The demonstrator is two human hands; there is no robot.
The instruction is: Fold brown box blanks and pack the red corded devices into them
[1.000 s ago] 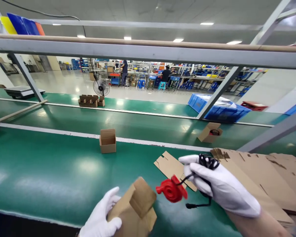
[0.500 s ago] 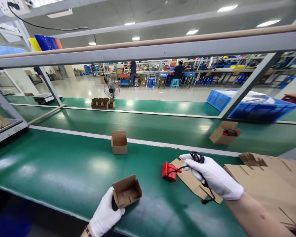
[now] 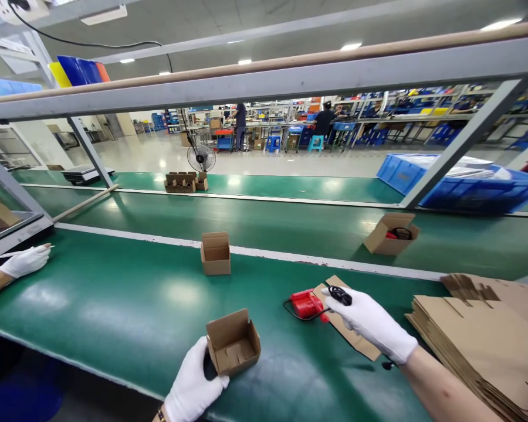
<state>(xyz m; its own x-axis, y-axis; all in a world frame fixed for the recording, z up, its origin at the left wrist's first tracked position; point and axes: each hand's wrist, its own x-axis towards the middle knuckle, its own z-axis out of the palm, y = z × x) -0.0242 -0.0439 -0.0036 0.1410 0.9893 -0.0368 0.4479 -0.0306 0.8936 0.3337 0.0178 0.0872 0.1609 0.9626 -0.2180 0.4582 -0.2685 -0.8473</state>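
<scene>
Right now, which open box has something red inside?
The rightmost cardboard box, beyond the white strip: red and black contents show inside. The nearest box, in the left hand, and the others show no red.

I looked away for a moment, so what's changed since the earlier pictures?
The left hand has turned its cardboard box so the inside shows clearly. The red blower-like device has turned and moved away from that box. Another person's gloved hand, holding a thin stick, now shows at left. Nothing was let go: the right hand still grips the black cord bundle. The open box by the white strip stayed put.
</scene>
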